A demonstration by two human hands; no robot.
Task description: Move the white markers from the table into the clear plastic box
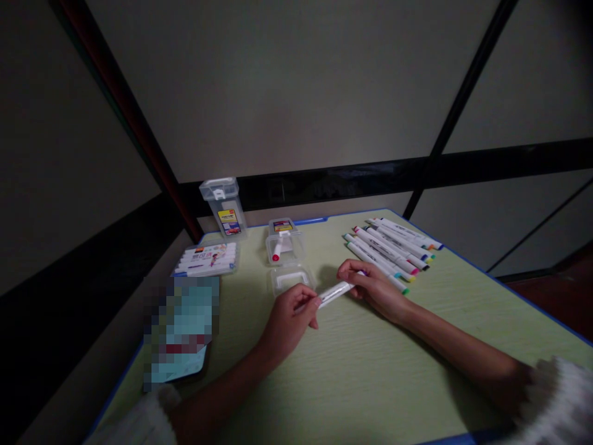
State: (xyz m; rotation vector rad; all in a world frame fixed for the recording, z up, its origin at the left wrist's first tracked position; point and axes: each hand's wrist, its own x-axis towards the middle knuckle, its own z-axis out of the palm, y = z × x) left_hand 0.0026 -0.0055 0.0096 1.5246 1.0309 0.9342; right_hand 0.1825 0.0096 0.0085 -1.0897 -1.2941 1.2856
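Note:
A white marker (336, 292) is held at a slant above the table, one end in each hand. My left hand (296, 315) pinches its lower left end. At the upper right end, where a bit of purple shows, my right hand (368, 285) has its fingers closed round it. Just beyond my left hand lies a clear plastic box (286, 244) with its lid (290, 279) swung open toward me. One marker with a red end (277, 252) sticks out of the box's mouth. Several white markers with coloured ends (386, 250) lie side by side beyond my right hand.
An upright clear box with a closed lid (225, 207) stands at the back left. In front of it lies a flat pack of white pens (207, 258). A light-blue item (189, 327), partly pixelated, is at the left edge of the table (361, 383). Wall panels rise behind.

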